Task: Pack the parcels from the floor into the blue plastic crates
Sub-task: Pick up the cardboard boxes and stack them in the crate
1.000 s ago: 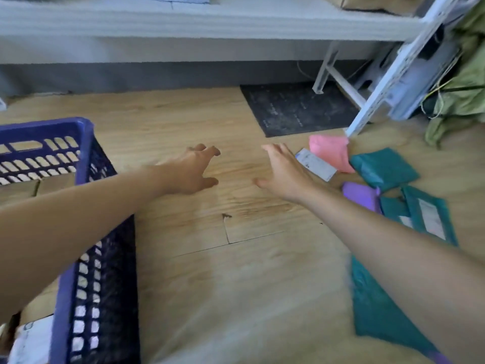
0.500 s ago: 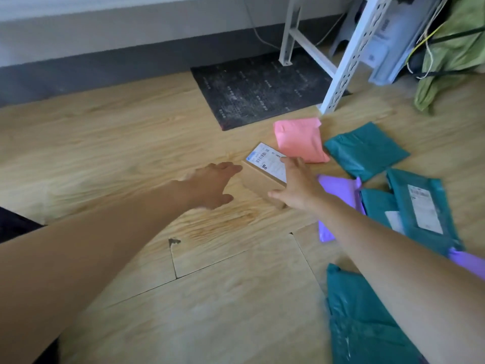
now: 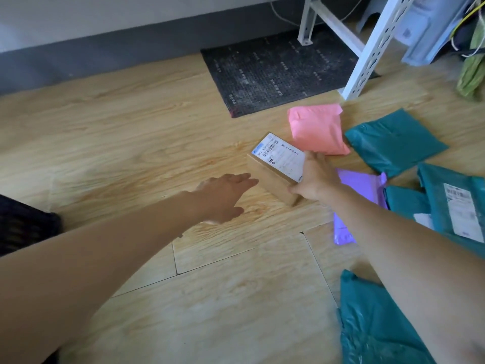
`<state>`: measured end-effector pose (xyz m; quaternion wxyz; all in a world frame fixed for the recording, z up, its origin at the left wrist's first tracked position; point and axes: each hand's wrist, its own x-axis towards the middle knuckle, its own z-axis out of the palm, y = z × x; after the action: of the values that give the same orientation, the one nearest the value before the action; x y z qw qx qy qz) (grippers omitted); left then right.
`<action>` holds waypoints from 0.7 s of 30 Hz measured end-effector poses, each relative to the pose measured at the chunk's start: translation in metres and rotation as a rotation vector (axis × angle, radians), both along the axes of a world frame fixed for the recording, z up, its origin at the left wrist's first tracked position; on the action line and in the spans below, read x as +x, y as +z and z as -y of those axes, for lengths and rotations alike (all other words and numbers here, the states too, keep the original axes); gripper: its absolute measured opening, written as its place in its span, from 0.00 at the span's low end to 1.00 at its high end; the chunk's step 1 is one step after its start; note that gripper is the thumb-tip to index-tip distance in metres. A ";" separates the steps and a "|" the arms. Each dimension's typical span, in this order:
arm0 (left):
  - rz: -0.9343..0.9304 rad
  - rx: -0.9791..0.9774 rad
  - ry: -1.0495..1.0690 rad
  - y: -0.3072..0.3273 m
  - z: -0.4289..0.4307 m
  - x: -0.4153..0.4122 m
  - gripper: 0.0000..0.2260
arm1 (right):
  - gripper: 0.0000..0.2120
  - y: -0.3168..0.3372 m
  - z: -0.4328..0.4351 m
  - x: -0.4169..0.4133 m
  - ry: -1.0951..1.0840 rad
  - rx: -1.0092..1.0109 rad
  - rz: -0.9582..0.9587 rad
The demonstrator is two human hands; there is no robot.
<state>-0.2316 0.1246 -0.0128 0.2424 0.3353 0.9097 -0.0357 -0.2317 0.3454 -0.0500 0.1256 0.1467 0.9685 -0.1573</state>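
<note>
I am gripping a cardboard box with my right hand: the thumb is pressing its near corner and the fingers are curling over the far edge beside the white label on top. The box is sitting on the wooden floor; whether it is lifting at my end, I cannot tell. My left hand is reaching in flat and open, fingers together, holding nothing, its fingertips just beside the box's left end; I cannot tell whether they are touching it.

Just beyond the box a pink parcel is lying, with a teal one to its right. A purple parcel is showing under my right wrist, and more teal parcels are lying at the right edge and under my right forearm. A black mat is lying by the wall, with a white rack leg standing at its right. The crates are not showing clearly; only a dark shape is sitting at the left edge.
</note>
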 end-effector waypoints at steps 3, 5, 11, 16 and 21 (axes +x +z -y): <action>-0.014 -0.015 0.026 0.005 0.008 -0.002 0.33 | 0.46 0.000 0.007 0.010 0.037 -0.006 -0.047; -0.032 -0.019 0.044 0.012 0.010 -0.001 0.33 | 0.49 0.004 0.013 0.019 0.061 -0.018 -0.076; -0.120 0.042 0.044 0.036 0.017 0.008 0.34 | 0.43 0.037 0.035 0.046 0.145 -0.091 -0.182; -0.211 0.032 0.014 0.063 0.037 0.020 0.38 | 0.41 0.068 0.058 0.064 0.265 -0.116 -0.241; -0.260 0.076 0.056 0.093 0.075 0.028 0.40 | 0.44 0.104 0.092 0.081 0.378 -0.128 -0.272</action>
<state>-0.2038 0.0501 0.0805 0.1102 0.3116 0.9431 -0.0375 -0.1510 0.2534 0.0537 0.0301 -0.0681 0.9747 -0.2107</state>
